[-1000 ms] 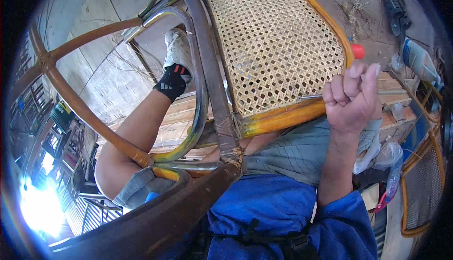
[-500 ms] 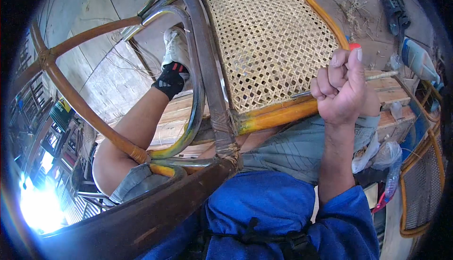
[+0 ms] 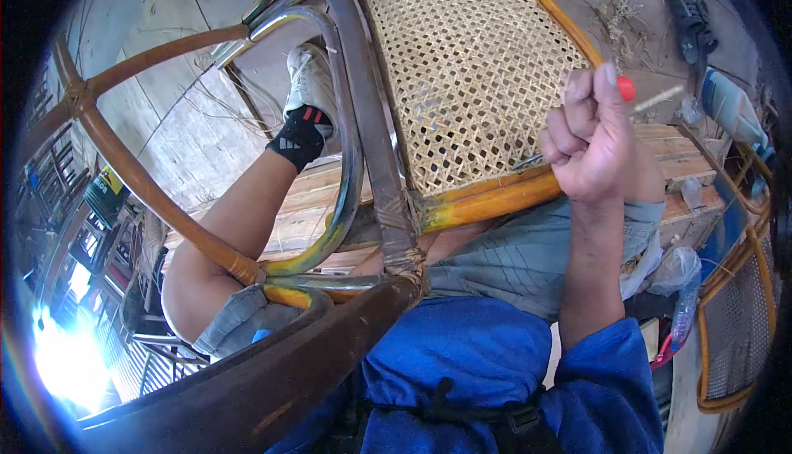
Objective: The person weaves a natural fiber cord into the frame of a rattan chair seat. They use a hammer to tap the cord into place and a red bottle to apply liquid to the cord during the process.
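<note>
Your right hand (image 3: pixel 592 136) is closed in a loose fist, palm toward you, thumb pointing up and away. It grips a thin stick-like tool (image 3: pixel 657 99): the pale end juts out to the right beyond the thumb, and what looks like its slim tip shows on the left, by the edge of the weave. Your left hand is out of view, so you cannot tell how it is held.

The woven cane panel (image 3: pixel 470 75) of the chair lies ahead of you, left of your right hand, which is over its near right corner. A yellow-brown rail (image 3: pixel 491 201) borders its near edge, running left from just below your fist across your grey shorts (image 3: pixel 503 264). Whether your knuckles touch the panel is unclear. Dark and brown curved poles (image 3: pixel 373 99) stand to the panel's left.

A red rounded thing (image 3: pixel 626 89) shows just right of your thumb. Beyond your right forearm are wooden boards (image 3: pixel 686 159) and a clear plastic bag (image 3: pixel 676 271).
</note>
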Demonstrator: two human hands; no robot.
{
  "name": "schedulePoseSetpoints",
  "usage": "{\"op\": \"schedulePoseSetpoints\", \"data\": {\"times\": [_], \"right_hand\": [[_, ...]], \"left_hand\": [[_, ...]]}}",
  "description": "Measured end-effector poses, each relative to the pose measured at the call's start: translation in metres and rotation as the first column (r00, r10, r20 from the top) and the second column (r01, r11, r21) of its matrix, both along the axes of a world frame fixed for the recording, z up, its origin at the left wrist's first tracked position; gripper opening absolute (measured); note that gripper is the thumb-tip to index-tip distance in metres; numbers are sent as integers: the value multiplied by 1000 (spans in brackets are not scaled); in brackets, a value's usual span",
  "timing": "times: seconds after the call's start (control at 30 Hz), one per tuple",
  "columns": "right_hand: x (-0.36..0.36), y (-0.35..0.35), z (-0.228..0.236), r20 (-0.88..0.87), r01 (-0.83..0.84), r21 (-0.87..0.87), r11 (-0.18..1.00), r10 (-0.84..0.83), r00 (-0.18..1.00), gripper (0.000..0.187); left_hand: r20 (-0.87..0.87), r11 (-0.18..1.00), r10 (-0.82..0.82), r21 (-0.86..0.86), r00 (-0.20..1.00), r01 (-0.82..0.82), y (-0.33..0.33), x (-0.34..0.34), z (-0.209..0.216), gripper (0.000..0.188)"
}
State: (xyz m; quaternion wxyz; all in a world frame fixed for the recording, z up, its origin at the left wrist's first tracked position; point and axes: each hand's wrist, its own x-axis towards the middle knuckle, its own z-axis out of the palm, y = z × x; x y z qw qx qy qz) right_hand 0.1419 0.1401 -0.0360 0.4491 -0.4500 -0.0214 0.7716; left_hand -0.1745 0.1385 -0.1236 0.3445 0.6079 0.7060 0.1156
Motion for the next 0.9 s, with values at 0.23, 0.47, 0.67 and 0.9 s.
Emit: {"op": "schedulePoseSetpoints", "data": {"times": [0.23,0.47,0.67,0.9], "right_hand": [[-1,-2,-2,43,1,-4,1000,0,999,40],[9,4,7,5,60,99,993,-61,998,38],[30,11,15,137,189,230,955,-223,965,36],[54,9,14,252,247,294,923,-324,912,38]], "left_hand": [[46,999,-32,4,998,32,12,4,-14,32],[25,1000,4,19,1000,-5,8,1,-2,32],[22,995,38,92,999,-40,7,7,-4,32],[362,990,134,-4,922,-143,-63,72,72,32]]}}
